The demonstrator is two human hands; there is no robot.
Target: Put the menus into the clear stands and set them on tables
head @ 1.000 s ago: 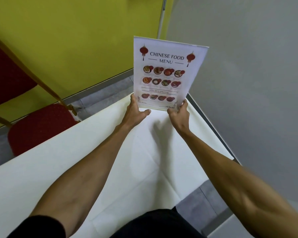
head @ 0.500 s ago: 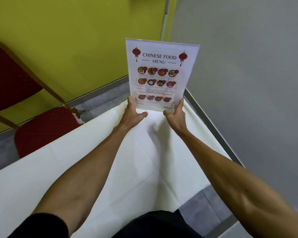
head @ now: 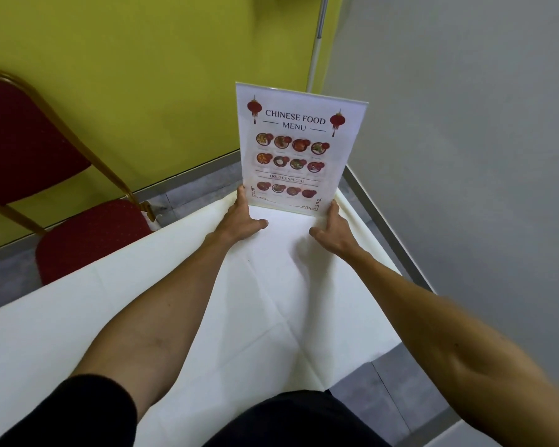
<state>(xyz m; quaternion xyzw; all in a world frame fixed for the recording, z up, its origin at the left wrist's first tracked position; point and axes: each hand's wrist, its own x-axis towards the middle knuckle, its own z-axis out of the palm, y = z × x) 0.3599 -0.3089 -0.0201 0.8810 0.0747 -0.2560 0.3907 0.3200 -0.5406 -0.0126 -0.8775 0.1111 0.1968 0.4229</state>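
A clear stand (head: 299,150) holding a "Chinese Food Menu" sheet stands upright near the far corner of a table with a white cloth (head: 181,304). My left hand (head: 242,217) grips the stand's lower left edge. My right hand (head: 334,229) holds its lower right edge, thumb spread on the cloth. The stand's base rests on or just above the cloth; I cannot tell which.
A red padded chair (head: 88,233) with a gold frame stands at the table's left side. A yellow-green wall (head: 142,75) lies behind, a grey wall (head: 465,156) to the right. Grey floor (head: 397,401) shows past the table's right edge.
The stand has come down and turned more upright at the table's far corner, with both hands still on its lower edges. My view has shifted slightly.
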